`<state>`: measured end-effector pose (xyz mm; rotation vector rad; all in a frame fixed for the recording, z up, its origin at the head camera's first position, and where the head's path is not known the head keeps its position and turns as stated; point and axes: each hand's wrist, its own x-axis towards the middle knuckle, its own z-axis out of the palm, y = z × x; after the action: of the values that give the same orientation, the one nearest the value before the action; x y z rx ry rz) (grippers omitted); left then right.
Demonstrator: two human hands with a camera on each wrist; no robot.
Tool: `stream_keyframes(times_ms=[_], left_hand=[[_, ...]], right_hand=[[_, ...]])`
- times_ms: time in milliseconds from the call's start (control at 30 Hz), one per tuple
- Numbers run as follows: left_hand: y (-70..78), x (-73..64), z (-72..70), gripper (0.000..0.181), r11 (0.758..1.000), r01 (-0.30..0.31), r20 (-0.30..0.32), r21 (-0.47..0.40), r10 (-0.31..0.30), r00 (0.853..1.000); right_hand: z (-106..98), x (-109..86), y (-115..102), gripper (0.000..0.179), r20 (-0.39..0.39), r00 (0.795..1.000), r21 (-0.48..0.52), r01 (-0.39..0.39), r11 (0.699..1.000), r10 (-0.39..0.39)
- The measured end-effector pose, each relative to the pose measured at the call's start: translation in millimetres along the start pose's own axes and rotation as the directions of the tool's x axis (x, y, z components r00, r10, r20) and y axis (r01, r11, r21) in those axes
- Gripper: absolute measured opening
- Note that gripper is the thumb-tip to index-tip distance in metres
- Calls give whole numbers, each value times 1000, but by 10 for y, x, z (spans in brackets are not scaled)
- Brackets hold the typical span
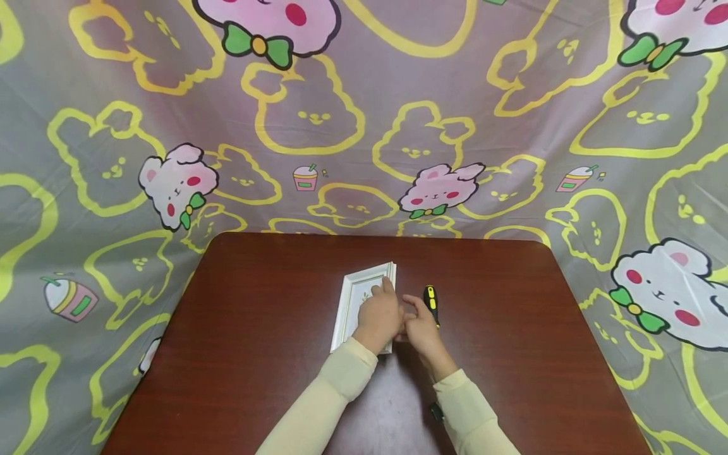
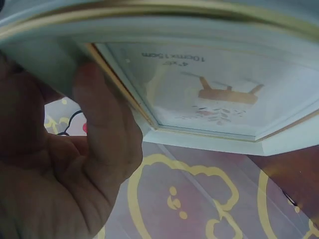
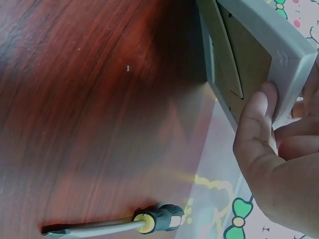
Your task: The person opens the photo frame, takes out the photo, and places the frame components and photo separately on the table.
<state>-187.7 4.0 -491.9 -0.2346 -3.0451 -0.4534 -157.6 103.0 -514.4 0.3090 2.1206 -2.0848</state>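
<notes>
A white picture frame (image 1: 341, 309) with thin gold lines is held tilted over the table. Its front, in the left wrist view, shows a printed sheet (image 2: 227, 97) with a size marking and an orange-brown drawing. My left hand (image 1: 378, 318) grips the frame's right side, fingers lying over the front. Beside it, my right hand (image 1: 423, 332) pinches the same side, its thumb (image 3: 255, 107) against the back. A brown backing board (image 3: 249, 45) with a partly raised flap appears in the right wrist view. The far fingers are partly hidden.
A black-and-yellow screwdriver (image 1: 432, 303) lies on the table just right of my right hand; its metal shaft (image 3: 99, 229) shows in the right wrist view. The dark red-brown table (image 1: 256, 303) meets a patterned cloth (image 1: 341, 126) at its back and sides.
</notes>
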Motion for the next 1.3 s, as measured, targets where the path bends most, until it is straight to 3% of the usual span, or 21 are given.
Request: stream_keyframes(times_ms=[300,600,833,1033,1300], left_hand=[[-48,17,-85,72,999,5,-3,54,-5,1000],[-151,36,-78,73,988,-39,-154,152,62,986],[-215,49,-125,68,980,-53,-182,193,89,979],[-212,25,-208,64,982,-74,-241,174,115,964],[-191,-18,-318,59,988,-141,-286,67,154,946]], right_hand=[[48,-6,-47,61,29,1000,83,-5,997,3],[78,-16,-38,58,62,998,99,6,995,-12],[46,22,21,58,60,998,103,16,995,-23],[36,23,41,57,54,998,96,12,995,-18],[29,30,59,54,50,999,85,3,996,-8]])
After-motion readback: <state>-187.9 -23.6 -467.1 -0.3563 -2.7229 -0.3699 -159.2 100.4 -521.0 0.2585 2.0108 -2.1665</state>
